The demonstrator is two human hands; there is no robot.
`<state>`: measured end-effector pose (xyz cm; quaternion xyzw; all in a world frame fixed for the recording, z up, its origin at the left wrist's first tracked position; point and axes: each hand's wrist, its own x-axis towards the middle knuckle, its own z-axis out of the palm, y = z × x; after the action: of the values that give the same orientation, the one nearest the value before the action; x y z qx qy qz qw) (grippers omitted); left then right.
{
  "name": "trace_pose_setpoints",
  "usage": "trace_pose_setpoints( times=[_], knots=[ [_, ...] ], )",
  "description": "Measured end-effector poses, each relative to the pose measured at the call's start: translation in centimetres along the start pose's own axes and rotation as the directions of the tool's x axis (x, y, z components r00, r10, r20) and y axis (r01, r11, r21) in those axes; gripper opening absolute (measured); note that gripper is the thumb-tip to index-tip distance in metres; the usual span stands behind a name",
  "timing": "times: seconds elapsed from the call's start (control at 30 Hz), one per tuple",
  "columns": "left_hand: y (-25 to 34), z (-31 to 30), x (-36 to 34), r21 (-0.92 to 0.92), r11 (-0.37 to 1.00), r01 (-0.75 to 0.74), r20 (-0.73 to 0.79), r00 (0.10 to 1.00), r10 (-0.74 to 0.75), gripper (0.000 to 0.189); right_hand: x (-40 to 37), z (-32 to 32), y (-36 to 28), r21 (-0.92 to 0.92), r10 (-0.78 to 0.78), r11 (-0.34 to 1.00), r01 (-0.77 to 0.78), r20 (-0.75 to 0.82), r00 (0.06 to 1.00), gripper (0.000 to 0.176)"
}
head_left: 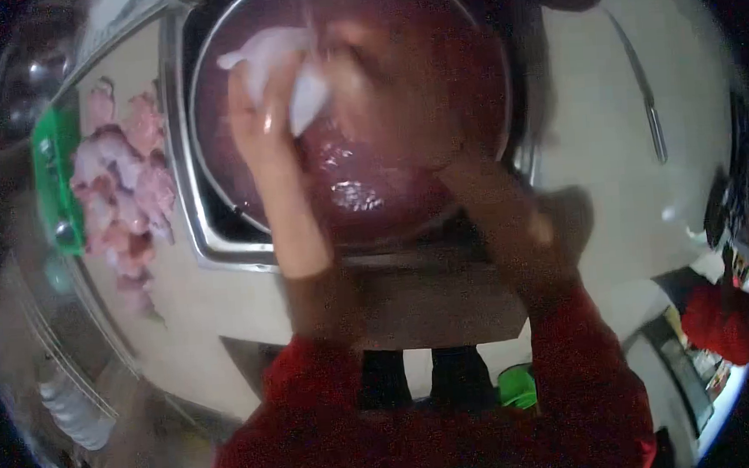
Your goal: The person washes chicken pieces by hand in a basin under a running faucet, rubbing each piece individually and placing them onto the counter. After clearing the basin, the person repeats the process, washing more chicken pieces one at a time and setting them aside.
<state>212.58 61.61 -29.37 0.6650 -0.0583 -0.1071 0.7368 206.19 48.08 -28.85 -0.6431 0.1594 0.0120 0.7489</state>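
My left hand [267, 129] is closed around a pale white piece of raw meat [282, 55] above a large round basin [202, 172]. Reddish water [372, 195] with bright reflections fills the basin. A thin stream of water seems to fall from the top, close to the meat. Beside the piece, at its right, my right hand [366, 89] is smeared by motion, so its fingers cannot be made out.
The basin sits in a metal-rimmed sink [230, 251]. Pink raw meat pieces [123, 194] lie heaped on the left counter, against a green container [58, 180]. A knife [645, 97] rests on the right counter. Below is a green bucket-like object [517, 386].
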Motion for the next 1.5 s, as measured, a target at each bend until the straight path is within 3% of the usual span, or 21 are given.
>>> trace_pose_setpoints(
  times=[0.03,0.07,0.1,0.13,0.2,0.23,0.3,0.5,0.63,0.73,0.93,0.97,1.03,1.1,1.2,1.27,1.3,1.33,1.37,1.43,1.5],
  knots=[
    [0.3,0.4,-0.2,-0.08,0.997,0.02,-0.02,1.0,-0.022,0.035,0.4,0.3,1.6,-0.377,-0.336,0.882,0.283,-0.082,0.938,0.021],
    [0.5,0.5,-0.2,-0.158,0.987,0.034,-0.047,0.998,-0.042,0.036,0.9,0.4,2.9,-0.705,-0.633,0.554,0.443,-0.012,0.774,0.016],
    [0.8,0.9,-0.3,-0.156,0.988,-0.021,-0.118,0.993,0.003,0.033,1.3,0.4,3.4,-0.71,-0.717,0.496,0.499,-0.011,0.697,0.015],
    [0.7,0.7,-0.2,-0.154,0.988,-0.021,-0.115,0.993,0.003,0.033,0.8,0.3,2.1,-0.71,-0.717,0.497,0.498,-0.014,0.697,0.015],
    [0.4,0.0,0.1,-0.083,0.99,-0.117,-0.181,0.978,0.101,0.028,-0.3,-0.1,-0.4,-0.627,-0.297,0.732,0.268,0.061,0.953,0.023],
    [0.4,-0.4,0.3,-0.045,0.986,-0.163,-0.213,0.965,0.15,0.026,0.1,0.2,0.0,-0.624,-0.299,0.733,0.273,0.065,0.952,0.023],
    [0.5,-0.8,0.5,-0.066,0.977,-0.201,-0.261,0.949,0.178,0.028,0.8,0.7,1.0,0.085,-0.189,0.977,0.194,-0.056,0.98,0.021],
    [0.8,-0.9,0.7,-0.156,0.94,-0.304,-0.415,0.884,0.217,0.039,0.4,1.9,0.6,-0.285,-0.448,0.868,0.408,-0.093,0.889,0.016],
    [1.0,-0.7,0.6,-0.091,0.966,-0.242,-0.459,0.871,0.174,0.034,0.5,2.1,0.9,-0.109,-0.271,0.958,0.264,-0.051,0.961,0.014],
    [0.3,-1.1,1.0,-0.152,0.938,-0.313,-0.399,0.887,0.231,0.028,1.9,2.4,3.0,0.076,-0.515,0.849,0.522,-0.097,0.852,0.015],
    [-0.1,-0.8,1.1,-0.168,0.953,-0.251,-0.353,0.918,0.18,0.019,-0.2,-0.6,0.1,-0.569,-0.208,0.793,0.216,0.08,0.975,0.032],
    [0.0,-1.4,0.7,-0.022,0.982,-0.189,-0.294,0.94,0.174,0.018,0.0,-0.3,0.3,-0.57,-0.21,0.793,0.216,0.079,0.975,0.032],
    [-0.4,-0.7,0.8,-0.06,0.976,-0.212,-0.261,0.947,0.189,0.017,0.3,0.5,1.3,0.012,-0.367,0.928,0.372,-0.133,0.921,0.019],
    [-0.8,0.2,0.4,-0.104,0.967,-0.231,-0.222,0.954,0.204,0.016,-0.2,0.2,1.9,-0.091,-0.431,0.901,0.423,-0.089,0.898,0.024],
    [-1.1,1.3,-0.7,0.196,0.916,-0.35,0.014,0.935,0.354,0.018,-0.5,0.0,2.0,-0.276,-0.532,0.808,0.52,0.036,0.846,0.038],
    [-1.1,1.7,-1.1,0.136,0.948,-0.288,-0.003,0.957,0.291,0.02,-0.3,0.1,1.7,0.267,-0.108,0.958,0.108,-0.013,0.994,0.045],
    [-1.1,1.8,-1.3,0.077,0.971,-0.225,-0.021,0.974,0.227,0.023,-0.2,-0.3,2.3,0.267,-0.109,0.957,0.109,-0.016,0.994,0.045],
    [-1.0,1.8,-1.4,0.017,0.987,-0.16,-0.034,0.986,0.16,0.026,0.0,-1.1,3.4,-0.362,-0.441,0.841,0.402,-0.028,0.897,0.049],
    [-0.6,1.7,-1.6,0.017,0.987,-0.16,-0.031,0.987,0.161,0.026,-0.1,-1.7,4.3,-0.822,-0.668,0.314,0.475,0.164,0.726,0.053],
    [0.4,1.3,-1.7,0.069,0.993,0.099,0.085,0.991,-0.104,0.036,-1.1,-1.9,3.4,-0.839,-0.647,0.351,0.416,0.104,0.756,0.056],
    [-0.4,0.4,-1.3,-0.047,0.986,0.163,0.167,0.974,-0.153,0.042,-1.5,-2.0,2.0,-0.881,-0.561,0.42,0.22,-0.061,0.826,0.065]
  ],
)
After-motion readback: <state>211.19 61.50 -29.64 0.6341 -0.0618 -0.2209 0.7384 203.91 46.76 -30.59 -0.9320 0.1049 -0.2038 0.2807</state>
